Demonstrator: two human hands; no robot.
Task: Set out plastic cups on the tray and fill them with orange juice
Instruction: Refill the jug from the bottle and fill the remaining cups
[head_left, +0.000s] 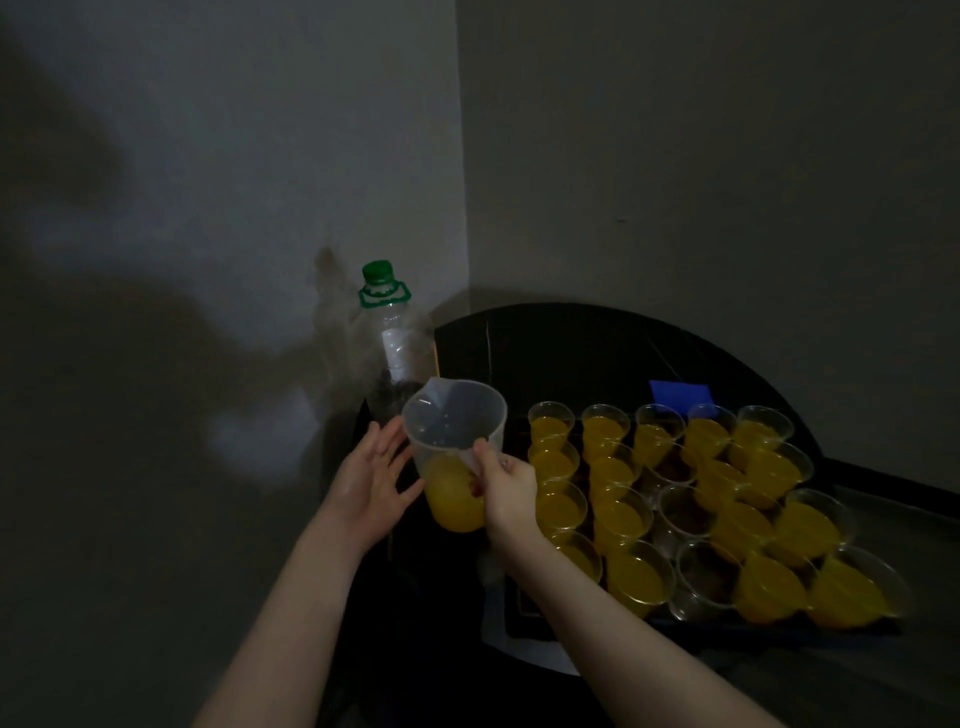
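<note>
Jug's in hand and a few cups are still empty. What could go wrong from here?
The empty cups sit mid-tray, ringed by full cups, so the jug must reach over them and may drip or knock one. The right hand grips only the handle side; the left hand looks open beside it. Dim light hides fill levels.

At the centre of the frame we see a jug (454, 431) of translucent, frosted-looking plastic, smooth, its lower part tinted by orange liquid. Behind it, the bottle (392, 343) is clear, glossy plastic with a green plastic cap (377, 271) and a white paper-like label. To the right, the cups (675, 499) are thin, clear, shiny plastic. The table (571, 343) beneath looks dark and smooth, faintly glossy. The wall (208, 156) in the upper left appears matt and painted.
</note>
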